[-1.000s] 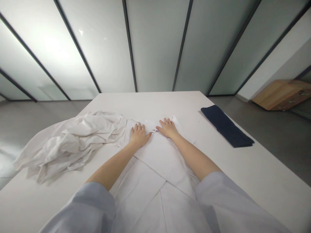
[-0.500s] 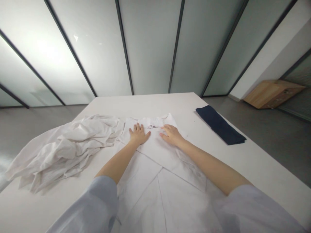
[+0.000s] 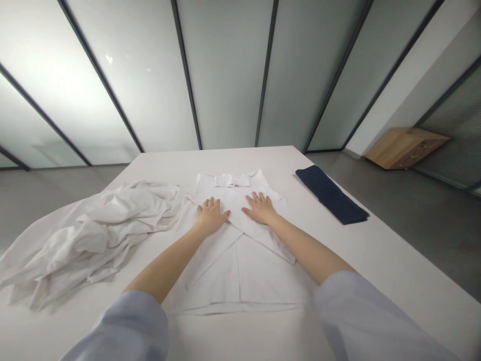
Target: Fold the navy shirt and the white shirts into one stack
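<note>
A white collared garment (image 3: 263,281) lies spread on the table, its collar at the far end and its hem towards me. Parts that look like its sleeves are folded inward and cross at an angle near the middle. My left hand (image 3: 211,216) rests flat on the left of its upper part, fingers spread. On the right of the same part, my right hand (image 3: 260,208) also lies flat with its fingers apart. Neither hand grips the cloth.
A crumpled heap of white cloth (image 3: 97,230) lies to the left on the white table (image 3: 376,281). Near the table's right edge is a folded dark navy cloth (image 3: 330,194). Beyond stand frosted glass panels (image 3: 225,75) and a wooden cabinet (image 3: 398,148).
Both hands have come back from the collar towards me. The garment's near hem now shows on the table, and the collar band is uncovered. The right hand's fingers have flattened out.
</note>
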Tool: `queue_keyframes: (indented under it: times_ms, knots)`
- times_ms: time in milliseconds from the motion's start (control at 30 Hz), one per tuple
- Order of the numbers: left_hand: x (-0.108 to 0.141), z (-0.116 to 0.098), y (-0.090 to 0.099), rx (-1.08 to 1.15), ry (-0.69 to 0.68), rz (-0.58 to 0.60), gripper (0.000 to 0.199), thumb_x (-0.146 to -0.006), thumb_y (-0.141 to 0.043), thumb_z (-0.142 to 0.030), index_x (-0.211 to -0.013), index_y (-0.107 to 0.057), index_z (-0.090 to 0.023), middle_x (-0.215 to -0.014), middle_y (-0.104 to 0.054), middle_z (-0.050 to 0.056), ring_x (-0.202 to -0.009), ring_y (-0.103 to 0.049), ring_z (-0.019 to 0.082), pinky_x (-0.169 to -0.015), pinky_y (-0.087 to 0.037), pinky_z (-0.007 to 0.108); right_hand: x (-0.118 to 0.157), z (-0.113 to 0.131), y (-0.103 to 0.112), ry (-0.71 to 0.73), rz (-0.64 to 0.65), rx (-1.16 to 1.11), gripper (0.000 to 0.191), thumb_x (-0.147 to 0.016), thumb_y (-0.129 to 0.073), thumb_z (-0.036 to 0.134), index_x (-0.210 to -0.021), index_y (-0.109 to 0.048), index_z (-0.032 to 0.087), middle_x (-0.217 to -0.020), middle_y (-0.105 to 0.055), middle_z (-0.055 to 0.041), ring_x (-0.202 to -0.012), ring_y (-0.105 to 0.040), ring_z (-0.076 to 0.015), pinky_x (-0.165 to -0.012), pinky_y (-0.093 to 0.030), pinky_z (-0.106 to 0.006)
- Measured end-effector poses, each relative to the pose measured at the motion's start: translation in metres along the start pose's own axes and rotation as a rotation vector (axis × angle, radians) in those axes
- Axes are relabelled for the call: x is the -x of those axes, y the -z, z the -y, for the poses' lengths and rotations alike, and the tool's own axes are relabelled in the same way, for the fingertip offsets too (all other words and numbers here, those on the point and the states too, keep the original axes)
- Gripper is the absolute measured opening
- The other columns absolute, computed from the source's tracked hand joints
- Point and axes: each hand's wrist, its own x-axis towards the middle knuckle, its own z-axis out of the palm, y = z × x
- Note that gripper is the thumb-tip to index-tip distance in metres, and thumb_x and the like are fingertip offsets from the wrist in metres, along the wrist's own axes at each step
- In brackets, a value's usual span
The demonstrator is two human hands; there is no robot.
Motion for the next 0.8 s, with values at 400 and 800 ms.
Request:
queue_keyframes:
  times_ms: [400, 800]
  knots:
    - [0.007, 0.001, -0.019, -0.047, 0.063, 0.010, 0.080, -0.091, -0.020, -0.065, -0.153, -0.026, -0.013, -0.159, -0.019, 0.021, -0.146, -0.016, 0.040, -0.110, -0.018, 0.067, -0.025, -0.005, 0.012, 0.111, -0.150, 0.012, 0.062, -0.096, -0.038, 0.050, -0.148, -0.038, 0.017, -0.156, -0.031, -0.0147, -0.145, -0.024, -0.0313, -0.116, -0.019, -0.047]
    - [-0.019, 0.017, -0.018, -0.026, -0.045, -0.057, 0.074, -0.092, -0.029, -0.063, -0.148, -0.033, -0.015, -0.157, -0.028, 0.020, -0.144, -0.025, 0.035, -0.112, -0.022, 0.058, 0.054, -0.001, -0.016, 0.065, -0.086, 0.000, 0.068, -0.095, -0.030, 0.062, -0.150, -0.035, 0.023, -0.159, -0.025, -0.0134, -0.145, -0.021, -0.0368, -0.113, -0.018, -0.057]
